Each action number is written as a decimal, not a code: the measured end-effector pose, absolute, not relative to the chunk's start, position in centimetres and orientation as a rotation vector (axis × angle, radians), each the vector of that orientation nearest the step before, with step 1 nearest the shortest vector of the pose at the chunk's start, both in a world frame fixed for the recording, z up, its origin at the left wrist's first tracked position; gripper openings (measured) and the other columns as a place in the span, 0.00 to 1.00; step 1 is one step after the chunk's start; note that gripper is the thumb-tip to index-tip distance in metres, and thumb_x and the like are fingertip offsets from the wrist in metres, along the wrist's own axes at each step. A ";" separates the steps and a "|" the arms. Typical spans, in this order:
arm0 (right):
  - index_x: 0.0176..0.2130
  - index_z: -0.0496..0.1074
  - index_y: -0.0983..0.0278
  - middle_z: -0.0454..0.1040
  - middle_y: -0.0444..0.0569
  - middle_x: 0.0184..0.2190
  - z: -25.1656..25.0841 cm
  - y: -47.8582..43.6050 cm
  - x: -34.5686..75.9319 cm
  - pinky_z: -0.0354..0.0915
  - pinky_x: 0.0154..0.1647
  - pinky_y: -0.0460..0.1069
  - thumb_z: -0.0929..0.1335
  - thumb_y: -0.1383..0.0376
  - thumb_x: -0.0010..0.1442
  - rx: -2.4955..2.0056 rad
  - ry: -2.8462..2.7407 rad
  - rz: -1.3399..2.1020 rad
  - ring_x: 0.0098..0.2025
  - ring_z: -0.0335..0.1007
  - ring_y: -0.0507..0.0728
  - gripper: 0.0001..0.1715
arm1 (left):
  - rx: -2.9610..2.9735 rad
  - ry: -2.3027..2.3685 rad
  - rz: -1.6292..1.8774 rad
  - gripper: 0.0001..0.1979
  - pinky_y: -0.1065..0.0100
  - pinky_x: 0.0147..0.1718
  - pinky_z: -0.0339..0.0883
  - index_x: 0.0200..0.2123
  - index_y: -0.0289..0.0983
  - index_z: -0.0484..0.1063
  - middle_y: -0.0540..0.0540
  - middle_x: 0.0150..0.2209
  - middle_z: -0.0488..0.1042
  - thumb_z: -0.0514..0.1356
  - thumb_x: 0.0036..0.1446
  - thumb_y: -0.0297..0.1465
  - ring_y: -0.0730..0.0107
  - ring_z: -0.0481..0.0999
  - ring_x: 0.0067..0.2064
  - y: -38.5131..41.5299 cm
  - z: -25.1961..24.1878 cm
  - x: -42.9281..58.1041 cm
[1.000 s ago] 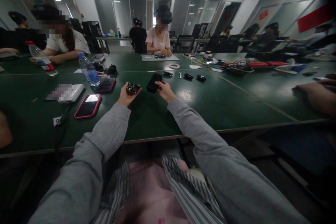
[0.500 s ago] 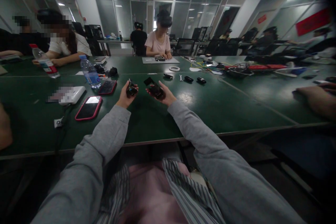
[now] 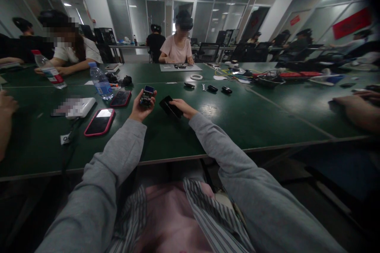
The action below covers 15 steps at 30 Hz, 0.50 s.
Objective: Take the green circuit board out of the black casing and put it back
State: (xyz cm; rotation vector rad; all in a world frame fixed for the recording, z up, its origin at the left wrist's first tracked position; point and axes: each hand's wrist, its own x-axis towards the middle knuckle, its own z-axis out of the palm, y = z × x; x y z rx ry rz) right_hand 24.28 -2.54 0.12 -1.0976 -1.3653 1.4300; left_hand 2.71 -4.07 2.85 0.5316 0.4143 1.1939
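My left hand (image 3: 138, 108) is closed around a small electronic circuit board with a screen (image 3: 146, 95), held face up above the green table (image 3: 237, 122). My right hand (image 3: 185, 108) grips a flat black cover (image 3: 166, 105) by its edge, tilted down to the left; its exact kind is hard to make out. A narrow gap separates the two held pieces. Beyond my right hand lie a small wrench (image 3: 203, 87) and several small black objects, one of them a black oblong piece (image 3: 211, 89). A white ring (image 3: 196, 77) lies farther back.
To the left are a red-edged phone (image 3: 100, 121), a second phone (image 3: 121, 98), a white box with a cable (image 3: 81, 107) and two bottles, the nearer a blue-capped water bottle (image 3: 102, 83). Cables (image 3: 237, 72) lie at the back right. A person (image 3: 177, 49) works opposite; others' hands show at both sides.
My left hand has turned the circuit board so its screen faces up. My right hand has rolled over, turning the black cover and moving it slightly down.
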 end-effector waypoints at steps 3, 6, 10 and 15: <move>0.40 0.78 0.66 0.78 0.46 0.31 0.4 -2.7 24.7 0.72 0.40 0.48 0.71 0.65 0.59 -1.177 -1.518 1.400 0.32 0.74 0.52 0.08 | 0.533 0.420 1.196 0.19 0.73 0.32 0.76 0.57 0.36 0.70 0.40 0.44 0.80 0.50 0.70 0.38 0.72 0.80 0.32 -3.9 2.8 2.8; 0.39 0.79 0.66 0.79 0.44 0.31 0.3 -2.4 25.0 0.71 0.40 0.46 0.70 0.67 0.60 -1.209 -1.664 1.299 0.31 0.73 0.49 0.07 | 0.525 0.398 1.170 0.18 0.74 0.33 0.76 0.56 0.36 0.70 0.41 0.44 0.79 0.50 0.70 0.37 0.75 0.79 0.31 -3.7 2.7 2.8; 0.43 0.79 0.68 0.79 0.45 0.33 -0.3 -1.5 25.1 0.70 0.44 0.46 0.71 0.66 0.59 -1.248 -1.814 1.174 0.34 0.73 0.49 0.12 | 0.488 0.360 1.155 0.19 0.74 0.32 0.74 0.56 0.35 0.69 0.41 0.43 0.79 0.51 0.70 0.38 0.76 0.76 0.29 -3.6 2.5 2.8; 0.49 0.78 0.69 0.80 0.51 0.41 -1.0 -0.2 25.5 0.68 0.50 0.47 0.72 0.65 0.61 -1.240 -1.955 0.997 0.40 0.74 0.51 0.16 | 0.502 0.364 1.231 0.20 0.66 0.37 0.75 0.55 0.37 0.69 0.37 0.46 0.78 0.52 0.68 0.43 0.69 0.79 0.34 -3.0 1.8 3.0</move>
